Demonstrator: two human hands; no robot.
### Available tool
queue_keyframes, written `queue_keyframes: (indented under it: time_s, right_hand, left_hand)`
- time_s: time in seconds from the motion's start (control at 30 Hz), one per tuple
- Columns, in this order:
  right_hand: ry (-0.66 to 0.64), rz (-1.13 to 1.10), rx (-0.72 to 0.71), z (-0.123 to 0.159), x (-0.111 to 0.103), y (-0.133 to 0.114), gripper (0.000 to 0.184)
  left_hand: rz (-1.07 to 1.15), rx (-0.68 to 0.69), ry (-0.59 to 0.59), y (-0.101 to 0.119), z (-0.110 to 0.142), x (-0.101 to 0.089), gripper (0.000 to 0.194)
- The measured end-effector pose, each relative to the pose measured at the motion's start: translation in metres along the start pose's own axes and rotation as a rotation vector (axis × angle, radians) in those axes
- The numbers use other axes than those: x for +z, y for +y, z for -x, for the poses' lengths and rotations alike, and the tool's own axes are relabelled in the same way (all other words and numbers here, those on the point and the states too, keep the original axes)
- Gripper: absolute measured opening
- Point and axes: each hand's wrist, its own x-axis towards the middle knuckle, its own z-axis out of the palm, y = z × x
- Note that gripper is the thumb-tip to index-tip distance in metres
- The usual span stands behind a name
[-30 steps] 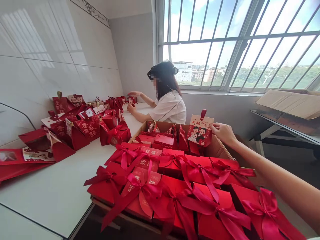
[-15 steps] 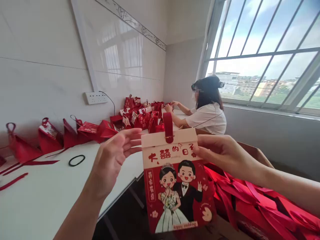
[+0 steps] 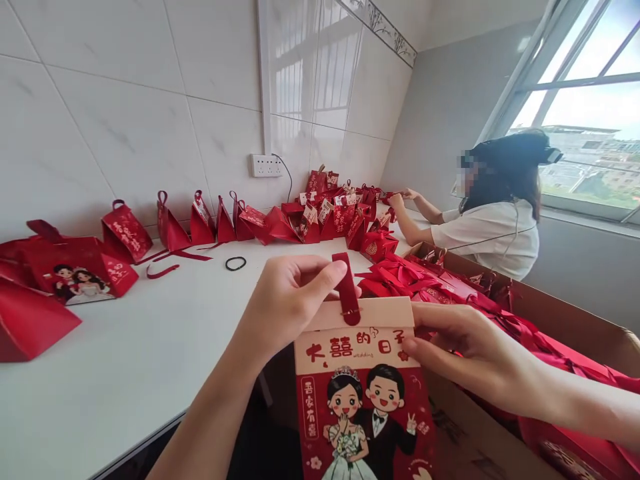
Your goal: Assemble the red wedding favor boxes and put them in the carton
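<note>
A red and cream wedding gift box [image 3: 370, 413], printed with a cartoon bride and groom, hangs upright in front of me, its lower end cut off by the view. At its top, a dark red ribbon loop [image 3: 347, 293] passes through the folded cream edge. My left hand [image 3: 295, 293] is closed on this loop, thumb against its left side, some fingers hidden behind it. With thumb in front and fingers behind, my right hand [image 3: 465, 350] grips the box's upper right edge.
Red gift boxes [image 3: 170, 223] line the white table [image 3: 165, 360] along the tiled wall. A black hair tie [image 3: 236, 264] and ribbon strips [image 3: 163, 270] lie there. At right, a cardboard box [image 3: 575, 320] holds many red gift boxes. A co-worker [image 3: 490, 233] in white sits beyond.
My left hand has gone from spread beside the box to closed on its ribbon loop. The box sits lower in view, and the camera has turned left.
</note>
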Motion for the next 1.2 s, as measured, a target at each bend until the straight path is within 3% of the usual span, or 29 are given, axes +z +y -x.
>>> queue_keyframes:
  time_s: [0.2, 0.5, 0.67, 0.77, 0.87, 1.07, 1.2]
  right_hand:
    - [-0.08, -0.068, 0.028, 0.002, 0.001, -0.002, 0.03]
    - [-0.109, -0.269, 0.11, 0.01, 0.0, 0.007, 0.032]
    - [-0.088, -0.282, 0.146, 0.015, -0.001, 0.012, 0.027]
    - [-0.091, -0.282, 0.172, 0.016, -0.001, 0.014, 0.027]
    - [-0.116, -0.327, 0.199, 0.016, 0.0, 0.016, 0.031]
    - [-0.169, -0.446, 0.206, 0.014, 0.001, 0.018, 0.034]
    - [-0.175, -0.458, 0.21, 0.013, 0.002, 0.02, 0.035]
  left_hand:
    - [0.001, -0.046, 0.08, -0.001, 0.005, 0.003, 0.027]
    - [0.089, -0.121, -0.025, 0.004, 0.005, 0.011, 0.03]
    - [0.234, -0.215, -0.236, -0.002, 0.007, 0.011, 0.032]
    - [0.203, -0.233, -0.331, -0.01, 0.009, 0.012, 0.028]
    - [0.114, -0.256, -0.33, -0.014, 0.01, 0.014, 0.021]
    - [0.12, -0.269, -0.205, -0.01, 0.008, 0.018, 0.041]
    - [0.159, -0.298, -0.319, -0.008, 0.007, 0.018, 0.028]
